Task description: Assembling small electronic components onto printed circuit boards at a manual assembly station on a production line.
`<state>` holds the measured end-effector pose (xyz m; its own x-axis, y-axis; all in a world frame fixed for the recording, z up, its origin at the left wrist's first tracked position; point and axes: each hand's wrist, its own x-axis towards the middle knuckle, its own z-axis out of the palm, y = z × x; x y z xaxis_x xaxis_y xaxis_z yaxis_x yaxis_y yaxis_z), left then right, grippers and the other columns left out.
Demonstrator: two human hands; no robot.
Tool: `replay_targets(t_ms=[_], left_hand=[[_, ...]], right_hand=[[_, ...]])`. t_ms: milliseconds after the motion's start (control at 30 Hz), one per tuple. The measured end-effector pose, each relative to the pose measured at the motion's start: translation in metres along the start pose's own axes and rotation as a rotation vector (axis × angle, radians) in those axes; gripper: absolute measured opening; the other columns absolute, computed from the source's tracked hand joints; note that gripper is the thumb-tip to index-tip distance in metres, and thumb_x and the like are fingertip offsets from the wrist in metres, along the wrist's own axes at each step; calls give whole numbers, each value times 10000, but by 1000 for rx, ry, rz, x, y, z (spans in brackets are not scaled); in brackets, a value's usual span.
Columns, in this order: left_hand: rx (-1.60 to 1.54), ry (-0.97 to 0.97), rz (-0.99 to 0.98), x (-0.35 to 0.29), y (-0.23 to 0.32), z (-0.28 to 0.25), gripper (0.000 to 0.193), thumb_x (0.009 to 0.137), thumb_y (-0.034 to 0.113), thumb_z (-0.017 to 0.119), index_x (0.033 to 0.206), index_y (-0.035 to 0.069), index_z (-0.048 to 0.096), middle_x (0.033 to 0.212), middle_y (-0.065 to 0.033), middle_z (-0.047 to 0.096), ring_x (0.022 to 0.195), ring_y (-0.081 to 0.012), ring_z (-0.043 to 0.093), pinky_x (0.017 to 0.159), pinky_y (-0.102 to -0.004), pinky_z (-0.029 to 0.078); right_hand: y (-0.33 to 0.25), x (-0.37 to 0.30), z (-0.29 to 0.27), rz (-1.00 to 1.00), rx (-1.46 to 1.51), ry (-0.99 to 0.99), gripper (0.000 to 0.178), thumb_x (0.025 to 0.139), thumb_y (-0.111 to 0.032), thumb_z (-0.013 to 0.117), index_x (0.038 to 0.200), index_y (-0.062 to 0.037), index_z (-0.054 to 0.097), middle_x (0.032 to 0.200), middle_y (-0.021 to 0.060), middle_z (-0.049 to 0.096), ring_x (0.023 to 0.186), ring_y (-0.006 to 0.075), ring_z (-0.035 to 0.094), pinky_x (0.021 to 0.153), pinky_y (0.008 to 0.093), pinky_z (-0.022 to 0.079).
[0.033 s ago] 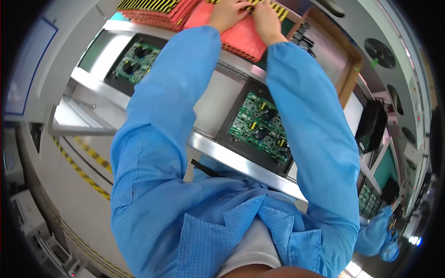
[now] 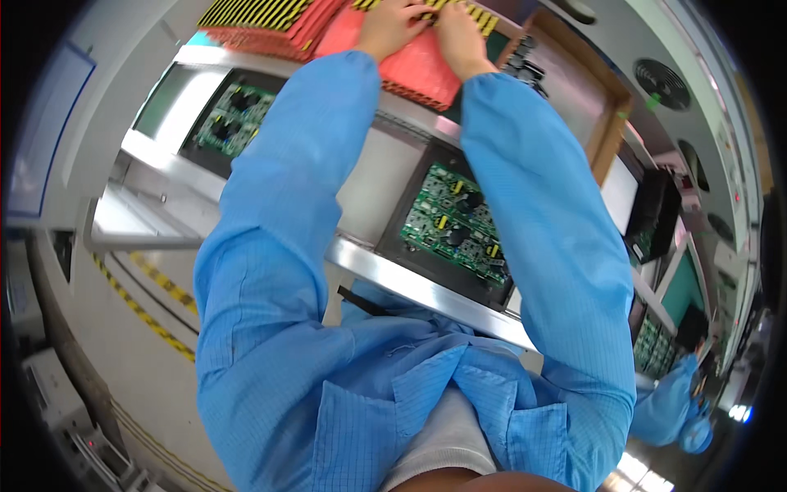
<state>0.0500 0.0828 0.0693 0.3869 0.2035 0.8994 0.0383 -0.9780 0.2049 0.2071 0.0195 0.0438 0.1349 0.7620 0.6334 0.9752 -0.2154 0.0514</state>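
Note:
Both of my hands are at the upper edge of the picture, over a stack of pink-red ribbed sheets (image 2: pixel 422 72) with a black-and-yellow striped far edge. My left hand (image 2: pixel 392 28) has bent fingers pinched together at that striped edge. Close by on the right, the curled fingers of my right hand (image 2: pixel 461 41) touch the same edge. Whatever lies between the fingertips is too small to make out. Left of my hands is another pink-red stack (image 2: pixel 275 37) with striped strips on top.
Below my forearms, green circuit boards (image 2: pixel 451 225) lie in a dark tray on the metal-edged line (image 2: pixel 426 287). Another board (image 2: pixel 234 119) sits at the left. To the right are a cardboard box (image 2: pixel 611 135), dark small parts (image 2: pixel 525 66) and a black bin (image 2: pixel 653 215). Another person (image 2: pixel 668 406) is at the far right.
The whole scene has shifted slightly left in the picture. Both hands stay at the striped edge of the pink-red stack, their fingers only slightly moved.

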Motion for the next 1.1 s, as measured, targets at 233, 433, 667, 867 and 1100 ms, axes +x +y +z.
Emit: replay_targets(t_ms=[233,433,667,867,1100], left_hand=[[26,-157,-30,-27,-40,3,300,846,196,751,1145,177,743,1127,-70,677,1046,-269,653,875,-374,537],[-98,-224,-135,-21,-30,-2,282,871,96,724,1151,135,736,1092,-55,661,960,-236,644,843,-331,516],[51,-191,47,-27,-51,17,284,920,89,695,1202,120,713,1103,-69,651,985,-245,638,849,-328,518],[146,-1,-9,12,22,4,280,939,79,699,1219,66,698,1064,-55,700,1045,-169,653,902,-299,513],[-673,-111,-147,65,269,27,279,925,50,722,1193,-16,686,1142,-84,717,1017,-125,672,888,-249,536]], right_hand=[[-29,-59,-130,-79,585,108,264,834,-144,742,1045,-32,632,1064,172,624,949,400,639,836,466,526],[34,-230,-284,121,510,102,328,772,32,778,1059,-38,637,1015,84,619,843,195,648,704,317,542],[166,-451,-407,793,88,122,297,804,-6,794,1079,-46,691,780,0,640,681,67,559,634,225,463],[223,-533,-478,921,48,-95,318,821,-19,766,1130,-41,695,873,4,693,671,59,511,631,232,446],[282,-573,-449,841,153,-248,329,806,-24,776,1124,-54,699,829,38,677,658,101,509,609,267,450]])
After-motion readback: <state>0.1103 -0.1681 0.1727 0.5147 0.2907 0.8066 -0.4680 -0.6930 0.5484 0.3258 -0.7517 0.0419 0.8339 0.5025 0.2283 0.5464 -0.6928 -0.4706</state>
